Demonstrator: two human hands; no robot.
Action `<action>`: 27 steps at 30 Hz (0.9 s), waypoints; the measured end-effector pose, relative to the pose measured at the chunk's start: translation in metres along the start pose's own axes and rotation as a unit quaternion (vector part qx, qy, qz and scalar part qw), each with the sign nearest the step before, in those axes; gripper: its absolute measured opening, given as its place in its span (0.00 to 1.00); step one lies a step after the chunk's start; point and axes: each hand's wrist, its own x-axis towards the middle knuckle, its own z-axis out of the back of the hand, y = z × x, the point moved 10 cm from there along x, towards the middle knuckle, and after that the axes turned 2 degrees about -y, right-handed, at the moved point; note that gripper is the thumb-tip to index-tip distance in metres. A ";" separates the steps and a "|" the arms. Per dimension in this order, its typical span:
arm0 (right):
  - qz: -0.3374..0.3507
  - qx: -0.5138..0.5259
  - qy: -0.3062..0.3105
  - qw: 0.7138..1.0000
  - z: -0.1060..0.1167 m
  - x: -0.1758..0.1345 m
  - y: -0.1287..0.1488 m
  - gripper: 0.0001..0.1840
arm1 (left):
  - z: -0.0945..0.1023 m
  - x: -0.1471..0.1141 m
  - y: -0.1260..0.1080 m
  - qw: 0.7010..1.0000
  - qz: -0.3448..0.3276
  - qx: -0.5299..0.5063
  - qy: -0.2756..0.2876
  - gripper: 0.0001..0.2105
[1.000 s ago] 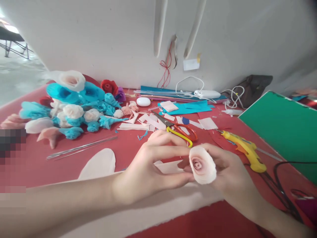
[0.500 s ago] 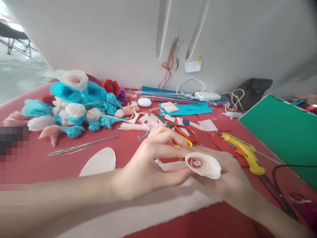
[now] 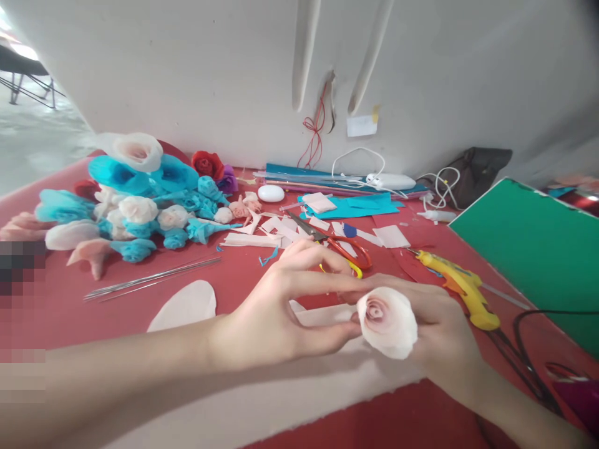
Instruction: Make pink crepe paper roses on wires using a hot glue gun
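Observation:
A pale crepe-paper rose [image 3: 393, 327], with a pinkish spiral centre, is held between my two hands above the table, its opening facing me. From the left, the thumb and forefinger of my left hand [image 3: 276, 312] close on its edge. My right hand [image 3: 444, 330] is wrapped round its underside; the flower hides some of those fingers. Beneath my hands lies a large pale paper sheet [image 3: 290, 399]. An oval pale paper petal [image 3: 187, 304] rests beside my left wrist. Red-handled scissors [image 3: 350, 248] lie just beyond my fingers.
Blue, white, pink and red paper flowers [image 3: 140, 209] are heaped at the left. Thin metal wires [image 3: 150, 279] lie before them. At the right are a yellow glue gun [image 3: 463, 290] with a cable and a green board [image 3: 538, 249]. Paper scraps [image 3: 281, 231] and a white power strip [image 3: 390, 181] sit farther back.
The rose has turned and tilted, so its opening shows rounder and its lower rim hangs lower. Both hands stay on it, and the left fingers have shifted slightly.

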 end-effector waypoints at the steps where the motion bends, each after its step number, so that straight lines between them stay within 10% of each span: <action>1: 0.008 -0.009 -0.006 1.000 0.001 0.000 0.002 0.06 | 0.000 0.000 0.000 1.000 -0.003 0.000 0.000 0.10; 16: 0.018 -0.014 0.012 1.000 -0.004 -0.003 0.005 0.04 | 0.000 0.001 0.007 0.999 0.022 -0.034 -0.010 0.02; 27: -0.128 0.049 0.060 0.989 -0.013 -0.004 -0.030 0.07 | -0.005 0.006 0.038 0.980 0.163 -0.109 0.024 0.02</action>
